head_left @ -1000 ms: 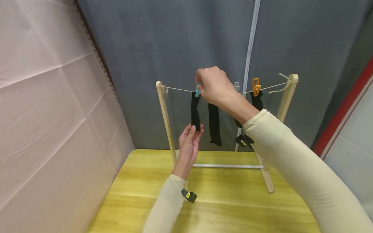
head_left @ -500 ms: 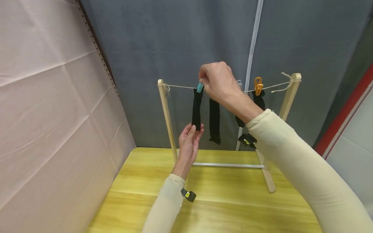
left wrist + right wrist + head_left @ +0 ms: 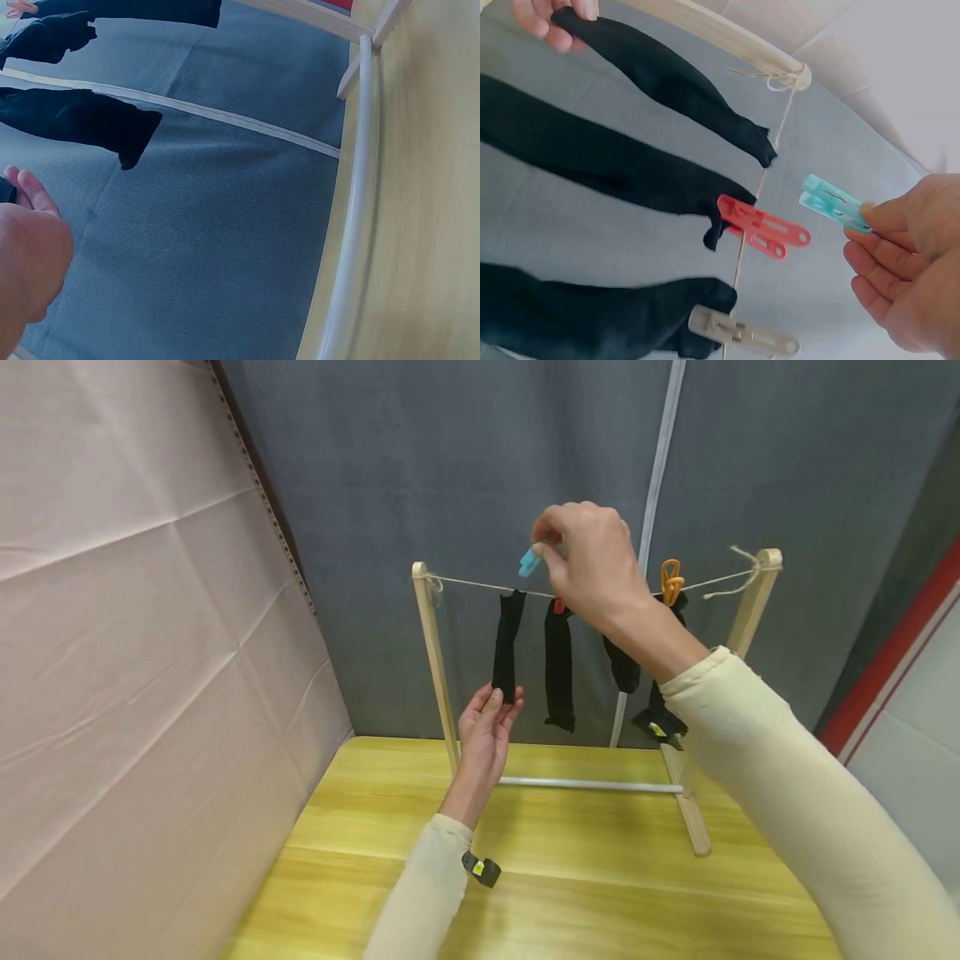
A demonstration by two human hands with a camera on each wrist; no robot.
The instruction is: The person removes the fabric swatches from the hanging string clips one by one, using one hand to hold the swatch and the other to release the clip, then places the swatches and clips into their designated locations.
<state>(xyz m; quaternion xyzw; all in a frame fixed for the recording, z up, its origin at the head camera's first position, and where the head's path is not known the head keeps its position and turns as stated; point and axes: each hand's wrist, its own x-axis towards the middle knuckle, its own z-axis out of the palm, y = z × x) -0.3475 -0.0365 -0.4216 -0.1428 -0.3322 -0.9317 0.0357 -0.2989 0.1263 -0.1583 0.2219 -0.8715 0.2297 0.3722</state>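
The back of the head view is filled by a grey curtain, and the lower part by a yellow tabletop. On it, right of centre, a wooden rack is stood, with a string tied between its posts. Above the string, at upper centre, the fingers of the right hand are drawn into a narrow pinch, and a blue clip is gripped by its handle end, its nose apart from string and cloth. Near the centre, the bottom end of the leftmost black cloth strip is pinched between thumb and fingers of the left hand. The strip's top is unclipped beside the string; whether they touch cannot be told. It should prove light, soft and limp, hardly fragile, and best taken near its ends. Further right, other black strips are hung, with a red clip and an orange clip among their fasteners. The blue clip seems light, stiff plastic, best squeezed at its handles.
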